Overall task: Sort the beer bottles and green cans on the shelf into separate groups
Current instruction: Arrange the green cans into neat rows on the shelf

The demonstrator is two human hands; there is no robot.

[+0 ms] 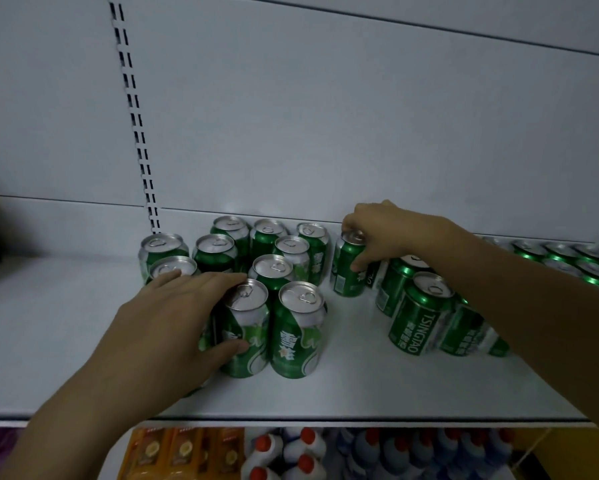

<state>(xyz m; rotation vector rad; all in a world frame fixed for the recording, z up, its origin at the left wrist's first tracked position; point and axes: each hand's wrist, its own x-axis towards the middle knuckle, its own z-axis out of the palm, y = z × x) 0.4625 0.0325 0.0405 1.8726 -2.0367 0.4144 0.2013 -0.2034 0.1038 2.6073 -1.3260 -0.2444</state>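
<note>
The green-and-white cans (296,337) stand upright, clustered left of centre on the shelf (66,327). Dark green Tsingtao cans (419,320) stand upright toward its right edge. A single can (347,271) is upright between them, at the rear.

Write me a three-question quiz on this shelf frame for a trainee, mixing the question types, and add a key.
1. True or false: the right hand holds a glass bottle by its neck.
2. Which word runs down the lettered can at the front of the right cluster? A) Tsingtao B) Heineken C) Carlsberg
3. What does the left hand grip?
Key: 1 false, it grips the top of a green can. 2 A. 3 An upright front-row can of the left cluster, thumb round its side.
</note>
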